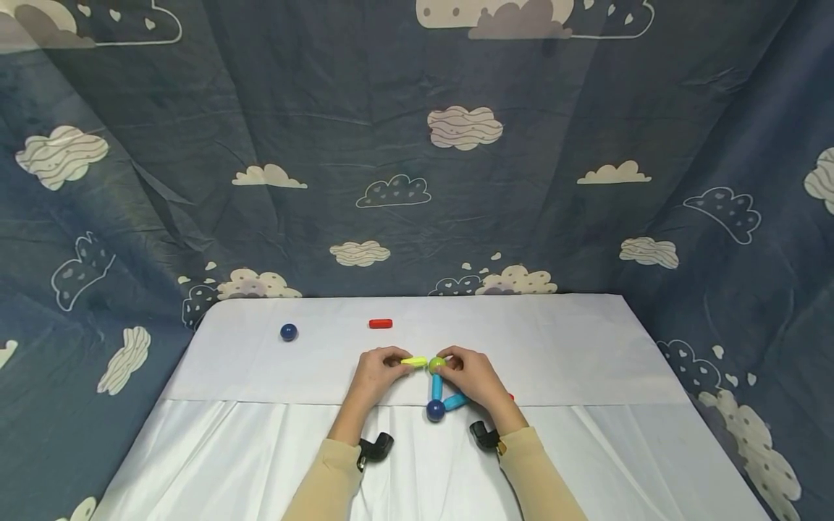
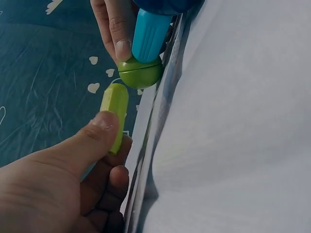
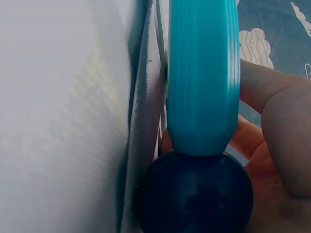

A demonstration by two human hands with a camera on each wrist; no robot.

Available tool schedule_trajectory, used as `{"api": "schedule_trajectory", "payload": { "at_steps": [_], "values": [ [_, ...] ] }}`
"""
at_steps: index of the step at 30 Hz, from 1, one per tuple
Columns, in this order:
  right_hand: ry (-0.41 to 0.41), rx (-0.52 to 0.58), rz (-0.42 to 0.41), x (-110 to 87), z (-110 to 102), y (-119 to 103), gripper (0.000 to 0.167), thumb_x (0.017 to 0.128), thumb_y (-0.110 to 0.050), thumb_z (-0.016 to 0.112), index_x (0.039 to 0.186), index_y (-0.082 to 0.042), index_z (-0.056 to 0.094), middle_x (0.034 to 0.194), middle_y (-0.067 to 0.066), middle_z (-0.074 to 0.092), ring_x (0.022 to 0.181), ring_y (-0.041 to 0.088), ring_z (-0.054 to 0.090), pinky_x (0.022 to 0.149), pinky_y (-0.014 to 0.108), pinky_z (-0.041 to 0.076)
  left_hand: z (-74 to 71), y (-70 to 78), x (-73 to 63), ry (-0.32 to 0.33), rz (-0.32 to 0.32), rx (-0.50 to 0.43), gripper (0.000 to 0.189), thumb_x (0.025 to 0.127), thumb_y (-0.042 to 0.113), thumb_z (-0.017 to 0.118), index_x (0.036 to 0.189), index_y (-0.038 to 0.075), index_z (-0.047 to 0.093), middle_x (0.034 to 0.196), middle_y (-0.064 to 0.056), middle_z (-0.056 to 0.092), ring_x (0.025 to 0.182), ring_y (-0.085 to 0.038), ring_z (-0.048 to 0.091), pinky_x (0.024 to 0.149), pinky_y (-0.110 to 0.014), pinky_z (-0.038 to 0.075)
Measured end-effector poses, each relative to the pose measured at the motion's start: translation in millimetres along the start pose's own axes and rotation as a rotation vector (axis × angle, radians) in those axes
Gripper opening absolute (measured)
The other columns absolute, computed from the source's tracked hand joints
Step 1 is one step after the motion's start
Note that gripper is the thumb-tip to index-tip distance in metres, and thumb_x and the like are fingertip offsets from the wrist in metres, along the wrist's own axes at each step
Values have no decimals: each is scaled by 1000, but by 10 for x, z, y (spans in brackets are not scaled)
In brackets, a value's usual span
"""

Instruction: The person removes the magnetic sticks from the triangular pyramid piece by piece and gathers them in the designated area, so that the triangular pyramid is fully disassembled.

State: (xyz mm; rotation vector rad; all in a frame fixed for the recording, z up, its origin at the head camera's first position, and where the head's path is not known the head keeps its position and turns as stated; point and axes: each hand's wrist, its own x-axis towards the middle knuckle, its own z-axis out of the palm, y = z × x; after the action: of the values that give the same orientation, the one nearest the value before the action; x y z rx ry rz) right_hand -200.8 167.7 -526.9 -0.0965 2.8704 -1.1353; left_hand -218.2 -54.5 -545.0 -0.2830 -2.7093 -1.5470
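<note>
My left hand (image 1: 378, 373) pinches a yellow magnetic stick (image 2: 115, 104) between thumb and fingers. The stick's far end points at a green ball (image 2: 141, 73), very near it in the left wrist view. My right hand (image 1: 474, 373) grips that green ball with its fingertips. From the ball a light blue stick (image 1: 436, 386) runs toward me to a dark blue ball (image 1: 435, 411). A second light blue stick (image 1: 456, 401) leaves the dark blue ball toward the right, partly hidden under my right hand. In the right wrist view a light blue stick (image 3: 204, 77) meets the dark blue ball (image 3: 197, 194).
Farther back on the white-covered table (image 1: 554, 340) lies a red stick (image 1: 381, 324), with a loose dark blue ball (image 1: 289, 332) to its left. A bit of a red piece (image 1: 511, 396) peeks out beside my right wrist. A dark cloud-patterned curtain (image 1: 391, 145) hangs behind.
</note>
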Motion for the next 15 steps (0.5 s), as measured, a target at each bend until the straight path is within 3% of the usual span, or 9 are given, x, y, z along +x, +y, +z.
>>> {"api": "schedule_trajectory", "payload": {
  "at_steps": [7, 11, 15],
  "values": [
    [-9, 4, 11, -9, 16, 22, 28, 96, -33, 79, 119, -17, 76, 88, -2, 67, 80, 14, 55, 77, 33, 47, -97, 17, 20, 79, 4, -62, 18, 87, 23, 89, 104, 17, 85, 97, 0, 79, 85, -8, 64, 78, -22, 54],
    [-11, 20, 13, 1, 13, 18, 27, 96, -31, 79, 119, -17, 76, 89, -2, 67, 81, 15, 56, 78, 33, 47, -238, 54, 127, 134, -7, -81, 24, 86, 18, 89, 107, 8, 82, 93, -4, 76, 84, -10, 64, 73, -20, 51],
    [-12, 20, 12, 8, 4, 12, 28, 97, -31, 78, 120, -16, 76, 89, -2, 67, 82, 15, 56, 79, 34, 48, -398, 107, 268, 181, -24, -84, 22, 86, 19, 89, 104, 9, 80, 92, -3, 75, 86, -13, 64, 75, -23, 49]
  ]
}}
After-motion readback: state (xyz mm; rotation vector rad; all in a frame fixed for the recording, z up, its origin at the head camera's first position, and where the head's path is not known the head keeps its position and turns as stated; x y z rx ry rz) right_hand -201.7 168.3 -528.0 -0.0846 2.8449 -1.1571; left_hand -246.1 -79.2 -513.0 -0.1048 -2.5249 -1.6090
